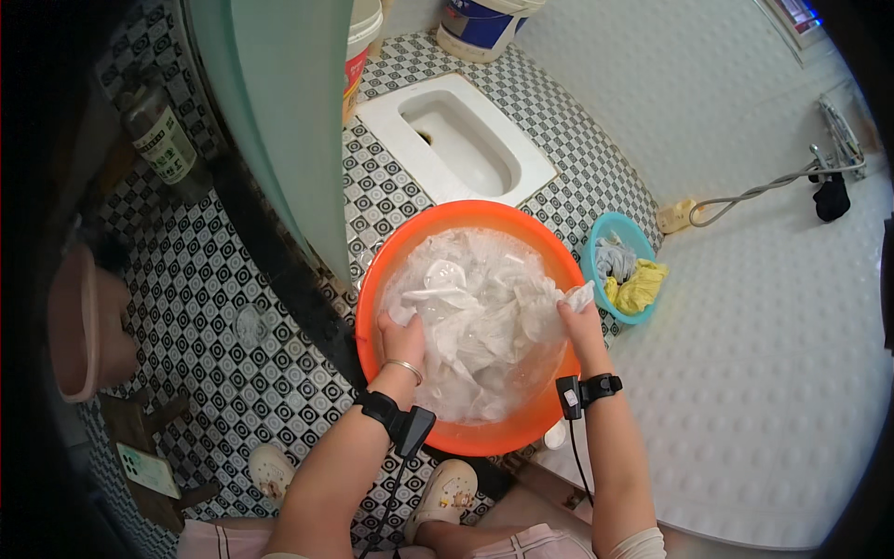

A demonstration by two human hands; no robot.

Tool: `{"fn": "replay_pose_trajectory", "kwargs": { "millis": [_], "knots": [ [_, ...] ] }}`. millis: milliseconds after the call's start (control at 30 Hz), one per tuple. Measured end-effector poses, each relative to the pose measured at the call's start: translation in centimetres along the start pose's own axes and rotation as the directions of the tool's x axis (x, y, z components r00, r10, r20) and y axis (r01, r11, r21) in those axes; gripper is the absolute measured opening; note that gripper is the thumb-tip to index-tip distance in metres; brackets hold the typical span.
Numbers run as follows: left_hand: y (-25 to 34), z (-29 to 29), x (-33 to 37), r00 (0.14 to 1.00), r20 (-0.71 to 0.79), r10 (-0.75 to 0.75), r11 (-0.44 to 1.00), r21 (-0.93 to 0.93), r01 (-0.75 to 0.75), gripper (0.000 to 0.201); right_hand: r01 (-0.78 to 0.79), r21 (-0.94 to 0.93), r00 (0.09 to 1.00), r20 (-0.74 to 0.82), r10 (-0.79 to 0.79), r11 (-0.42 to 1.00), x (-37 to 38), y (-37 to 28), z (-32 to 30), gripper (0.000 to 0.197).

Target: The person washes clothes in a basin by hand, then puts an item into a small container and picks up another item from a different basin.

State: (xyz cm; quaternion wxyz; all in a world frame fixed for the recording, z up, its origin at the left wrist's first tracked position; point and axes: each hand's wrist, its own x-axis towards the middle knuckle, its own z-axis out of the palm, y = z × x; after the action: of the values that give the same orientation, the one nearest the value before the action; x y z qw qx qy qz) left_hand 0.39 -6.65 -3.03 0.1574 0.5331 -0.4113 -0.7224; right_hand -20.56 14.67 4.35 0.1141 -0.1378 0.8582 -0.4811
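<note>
A large orange basin (470,440) sits in front of me, filled with water and soaked white cloth (470,317) that spreads across it in wet folds. At the basin's left side, my left hand (402,340) is closed on the cloth, its fingertips partly hidden by the fabric. Over the right rim, my right hand (584,328) grips another part of the same cloth, and a small tuft sticks up past the fingers. The cloth between the hands lies mostly in the water.
Beyond the basin is a white squat toilet (466,140). A blue basin (596,244) with grey and yellow cloths stands at right, near a shower hose (745,194). Buckets (480,33), a green partition (279,112), a bottle (166,140), a pink tub (84,326) and a wooden stool (149,419) surround it.
</note>
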Motion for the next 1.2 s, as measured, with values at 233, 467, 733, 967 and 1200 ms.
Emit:
{"fn": "replay_pose_trajectory", "kwargs": {
  "millis": [233, 467, 733, 967, 1200],
  "knots": [
    [-2.8, -0.1, -0.7, 0.947, -0.258, 0.192, 0.833, 0.553, -0.018, 0.070, 0.348, -0.625, 0.927, 0.339, -0.158, 0.699, -6.0, -3.0, 4.1, 0.040],
    [-4.4, -1.3, -1.5, 0.932, 0.289, -0.217, 0.840, 0.542, 0.028, 0.047, 0.221, -0.519, 0.555, 0.763, 0.331, 0.825, -12.2, 0.5, 10.7, 0.027],
    [1.1, -2.2, 0.1, 0.991, 0.015, 0.135, 0.938, 0.320, -0.133, 0.036, -0.399, 0.050, 0.786, 0.534, 0.313, 0.916, -9.7, -2.4, 7.5, 0.023],
    [2.6, -1.4, 0.5, 0.955, 0.110, 0.277, 0.920, 0.255, -0.296, 0.037, -0.221, 0.181, 0.936, 0.315, 0.156, 0.958, -6.6, -5.9, 3.1, 0.020],
    [4.7, -1.0, -0.6, 0.833, 0.401, 0.381, 0.876, 0.131, -0.463, 0.029, 0.139, -0.305, 0.973, 0.221, -0.072, 0.942, -5.5, -7.3, 3.5, 0.020]
  ]
}}
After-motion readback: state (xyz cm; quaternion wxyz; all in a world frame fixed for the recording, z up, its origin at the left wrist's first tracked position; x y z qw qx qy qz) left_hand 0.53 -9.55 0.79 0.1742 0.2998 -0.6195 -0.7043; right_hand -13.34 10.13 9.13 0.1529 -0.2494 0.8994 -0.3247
